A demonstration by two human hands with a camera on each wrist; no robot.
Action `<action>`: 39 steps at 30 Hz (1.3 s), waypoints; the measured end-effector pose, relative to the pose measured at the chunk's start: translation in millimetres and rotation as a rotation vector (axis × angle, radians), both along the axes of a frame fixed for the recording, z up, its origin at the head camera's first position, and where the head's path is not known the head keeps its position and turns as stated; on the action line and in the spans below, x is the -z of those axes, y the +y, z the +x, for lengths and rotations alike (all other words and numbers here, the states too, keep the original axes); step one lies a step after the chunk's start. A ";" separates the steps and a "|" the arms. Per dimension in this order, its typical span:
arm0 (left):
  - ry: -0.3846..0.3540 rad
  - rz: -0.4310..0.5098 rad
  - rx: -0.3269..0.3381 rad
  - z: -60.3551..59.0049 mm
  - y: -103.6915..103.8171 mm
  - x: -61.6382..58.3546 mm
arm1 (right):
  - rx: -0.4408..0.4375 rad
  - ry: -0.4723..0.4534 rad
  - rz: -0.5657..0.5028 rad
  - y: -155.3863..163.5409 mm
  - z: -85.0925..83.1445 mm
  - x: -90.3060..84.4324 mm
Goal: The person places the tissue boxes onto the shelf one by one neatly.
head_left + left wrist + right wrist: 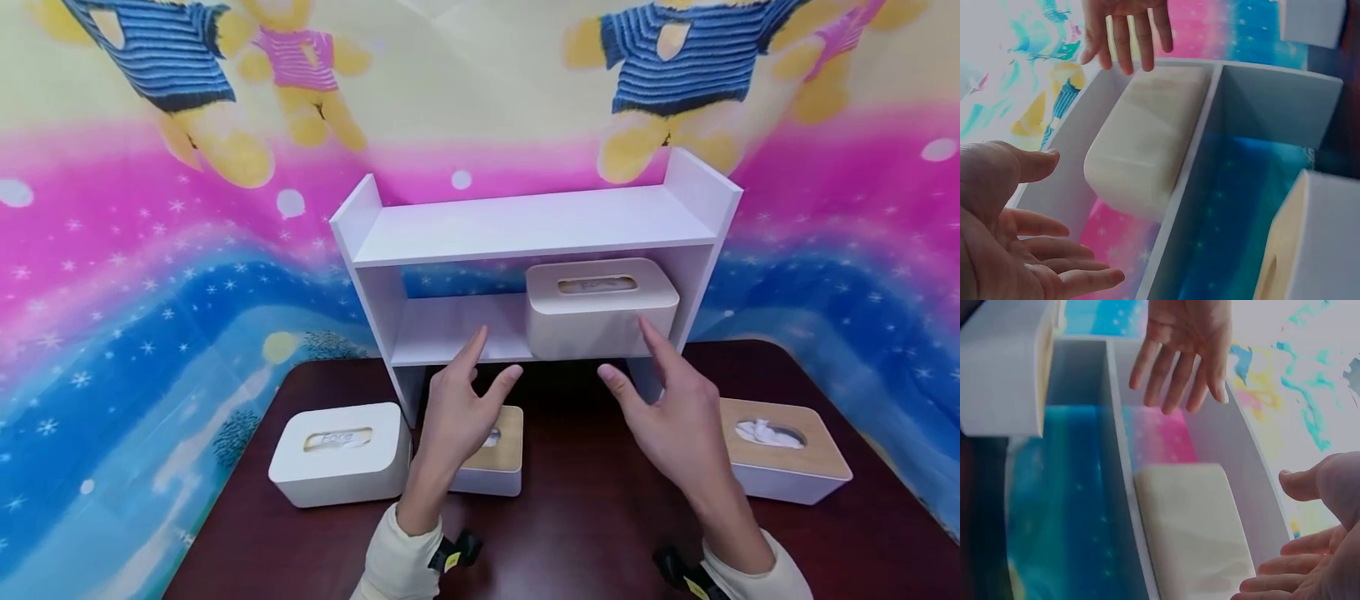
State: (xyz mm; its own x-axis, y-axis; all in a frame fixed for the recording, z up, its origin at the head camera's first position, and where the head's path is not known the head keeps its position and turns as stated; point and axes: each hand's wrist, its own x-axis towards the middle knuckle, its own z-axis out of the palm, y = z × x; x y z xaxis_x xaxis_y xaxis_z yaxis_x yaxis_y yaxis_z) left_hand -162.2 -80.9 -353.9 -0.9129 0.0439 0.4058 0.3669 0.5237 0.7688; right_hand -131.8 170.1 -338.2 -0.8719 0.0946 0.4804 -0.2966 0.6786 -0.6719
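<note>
Left hand point(459, 412), right hand point(678, 408) spread empty, near shelved box point(596, 332), white box point(341, 467) reading "Face"

head view bright; wrist views dimmer, soft (glare partly bleaches the backdrop point(1016, 75)).

A printed backdrop point(487, 162) rose behind the dark reddish-brown worktop point(585, 508) — yellow bears point(686, 75) in striped shirts point(180, 62) along its top, pink and blue bands point(97, 196) with white snowflakes point(81, 379) and dots point(291, 203) below.
</note>
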 end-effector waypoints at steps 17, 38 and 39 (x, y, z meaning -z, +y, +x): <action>-0.168 -0.192 -0.030 24.5 -50.0 37.9 | -0.238 -0.157 0.117 -22.8 5.5 58.8; -0.343 -0.184 -0.086 54.6 -75.9 83.9 | -0.404 -0.379 0.097 -63.4 2.5 117.7; -0.347 -0.183 -0.085 54.6 -76.2 85.5 | -0.407 -0.387 0.091 -65.4 2.6 119.0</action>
